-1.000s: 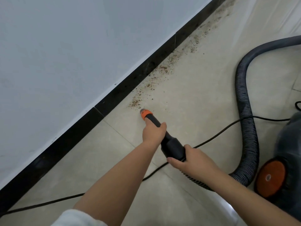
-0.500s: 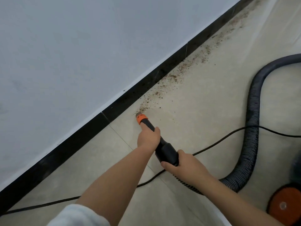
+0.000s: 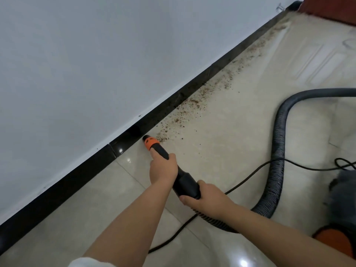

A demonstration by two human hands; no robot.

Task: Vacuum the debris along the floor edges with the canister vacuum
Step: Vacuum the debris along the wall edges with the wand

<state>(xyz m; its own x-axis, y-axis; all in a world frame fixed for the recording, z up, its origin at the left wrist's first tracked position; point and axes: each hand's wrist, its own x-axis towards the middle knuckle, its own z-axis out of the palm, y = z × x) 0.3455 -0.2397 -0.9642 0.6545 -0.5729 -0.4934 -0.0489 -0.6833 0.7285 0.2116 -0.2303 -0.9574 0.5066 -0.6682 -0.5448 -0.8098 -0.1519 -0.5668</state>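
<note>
A black vacuum nozzle with an orange tip (image 3: 149, 142) points at the foot of the black baseboard (image 3: 92, 160). My left hand (image 3: 163, 168) grips the nozzle's front part just behind the orange tip. My right hand (image 3: 204, 201) grips the thicker black handle where the ribbed hose joins. Brown debris (image 3: 192, 106) lies in a band along the baseboard, starting right beside the tip and running to the far corner. The grey ribbed hose (image 3: 278, 143) loops around to the right toward the canister (image 3: 344, 199), whose orange wheel (image 3: 335, 241) shows at the lower right.
A black power cable (image 3: 248, 180) runs across the beige tiled floor under the hose and my arms. The white wall (image 3: 96, 54) rises above the baseboard. A dark red object (image 3: 331, 8) sits in the far corner.
The orange tip has moved left and up against the baseboard. The debris patch that lay in front of it now begins to its right. The view has shifted, showing more of the far corner.
</note>
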